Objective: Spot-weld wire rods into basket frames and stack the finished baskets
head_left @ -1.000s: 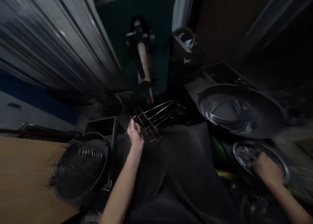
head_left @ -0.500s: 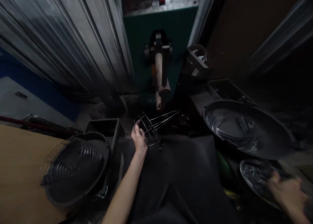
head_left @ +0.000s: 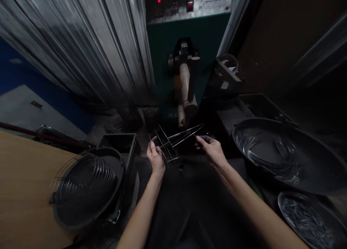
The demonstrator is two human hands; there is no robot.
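Left hand (head_left: 156, 157): fingers clamped on the silver thin-wire rack frame (head_left: 166, 144), held low in front of the green metal machine (head_left: 159, 42). Right hand (head_left: 213, 149): fingers pinched near the frame's long prongs, can't tell on what. Black round basin with coiled wire (head_left: 108, 202) off to the left; large dark oval pan with bent wires (head_left: 320, 165) to the right, round metal bowl of short wire pieces (head_left: 306, 216) just below it

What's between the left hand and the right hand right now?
In the head view, the wire frame held by the left hand, with its long prongs reaching toward the right hand; whether fingertips touch them is unclear.
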